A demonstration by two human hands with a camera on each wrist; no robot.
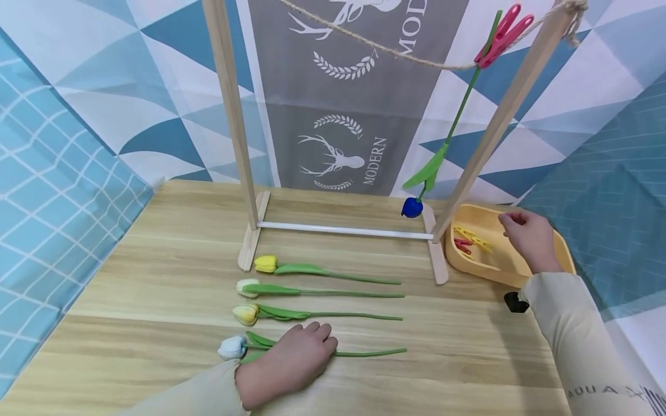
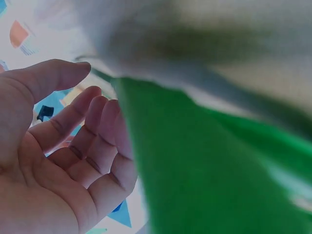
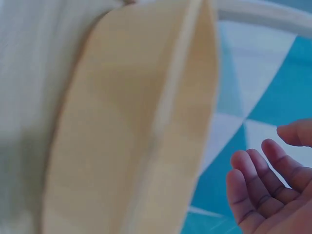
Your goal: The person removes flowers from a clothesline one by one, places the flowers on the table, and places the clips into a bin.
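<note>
My left hand (image 1: 293, 361) is over the light blue artificial tulip (image 1: 232, 347) nearest me, covering part of its leaves and stem. In the left wrist view, that hand's thumb and loosely bent fingers (image 2: 105, 124) stand apart, next to a large green leaf (image 2: 195, 170). My right hand (image 1: 531, 240) hovers over an orange-yellow basket (image 1: 499, 277), fingers loosely bent and nothing between them. Red and yellow clothespins (image 1: 470, 240) lie in the basket's left side. A dark blue tulip (image 1: 412, 207) hangs head down from a rope (image 1: 364, 40), clipped by a red clothespin (image 1: 502, 37).
Yellow (image 1: 266, 264), white (image 1: 247, 288) and cream-yellow (image 1: 245, 314) tulips lie in parallel behind the light blue one. A wooden frame with posts (image 1: 231, 110) and a white crossbar (image 1: 343, 230) stands at the back. A small black object (image 1: 515, 302) is beside the basket.
</note>
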